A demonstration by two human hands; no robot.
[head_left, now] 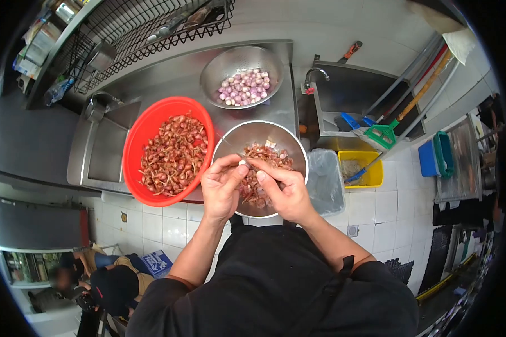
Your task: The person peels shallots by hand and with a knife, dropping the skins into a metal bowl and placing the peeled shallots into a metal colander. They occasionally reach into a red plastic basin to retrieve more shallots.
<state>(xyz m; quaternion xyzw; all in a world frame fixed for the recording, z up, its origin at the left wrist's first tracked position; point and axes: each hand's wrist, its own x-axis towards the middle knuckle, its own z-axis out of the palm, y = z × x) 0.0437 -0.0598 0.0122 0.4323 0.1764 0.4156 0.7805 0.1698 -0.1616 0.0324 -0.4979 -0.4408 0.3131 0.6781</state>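
Both hands meet over a steel bowl [299,145] that holds reddish-brown shallot skins [270,154]. My left hand [220,188] pinches a small pale shallot [243,163] between thumb and fingertips. My right hand [288,194] is closed around a small knife [230,145]; its thin blade points up and left past the left fingertips, and its handle is hidden. To the left, a red basin [130,160] is heaped with unpeeled shallots [174,154]. Behind the bowl, a steel colander [212,70] contains peeled pink-white shallots [244,87].
A sink [108,149] lies left of the basin, with a wire rack [135,42] above. On the right are a clear plastic tub [326,188], a yellow bin [375,174], a green dustpan [382,135] and another sink [348,84]. A person [115,283] is at lower left.
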